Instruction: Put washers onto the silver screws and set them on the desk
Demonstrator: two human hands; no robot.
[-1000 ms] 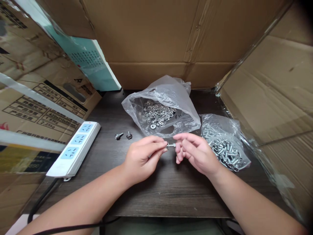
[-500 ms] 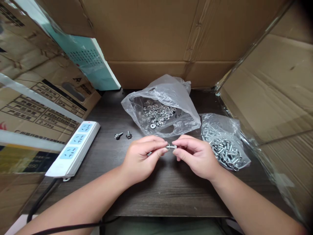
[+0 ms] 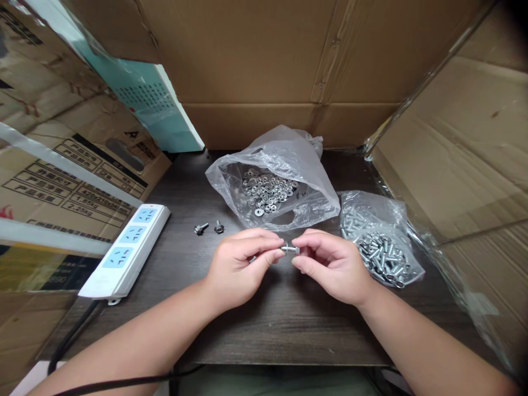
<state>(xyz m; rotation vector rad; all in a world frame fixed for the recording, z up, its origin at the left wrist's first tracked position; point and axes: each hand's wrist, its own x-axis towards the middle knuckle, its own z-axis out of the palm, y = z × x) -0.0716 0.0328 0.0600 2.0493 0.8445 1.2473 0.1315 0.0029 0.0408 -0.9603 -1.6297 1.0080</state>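
Two hands of yours are working close together over the dark table (image 3: 284, 330), and a single bolt (image 3: 291, 249) is bridging the space between them. Your left hand (image 3: 237, 267) is grasping it, with thumb and forefinger pinching the end nearer that side; those fingertips are hiding the end itself, and a washer-like ring is showing just beside them. Your right hand (image 3: 332, 267) is hovering with thumb and forefinger standing either side of the other end. Whether they are touching it, I'm not able to tell.

What is changing is on that right side. Half a second ago your right fingertips were covering that end; now they are standing a little apart and the thicker tip is showing between them, with the bolt tilting slightly down toward it. Your left pinch is staying where it was. For the work in hand, I'm judging that your left fingers are bearing the hold at this instant, while your right ones are loosening or shifting their grip.

Around you, nothing else is visibly changing. Two loose bolts (image 3: 201, 229) are lying apart from your left hand, the larger plastic bag (image 3: 284, 146) is gaping just beyond your fingers with washers (image 3: 270, 190) inside, and the smaller plastic bag (image 3: 391, 206) is sitting just beside your right hand, holding many metal pieces (image 3: 381, 258).
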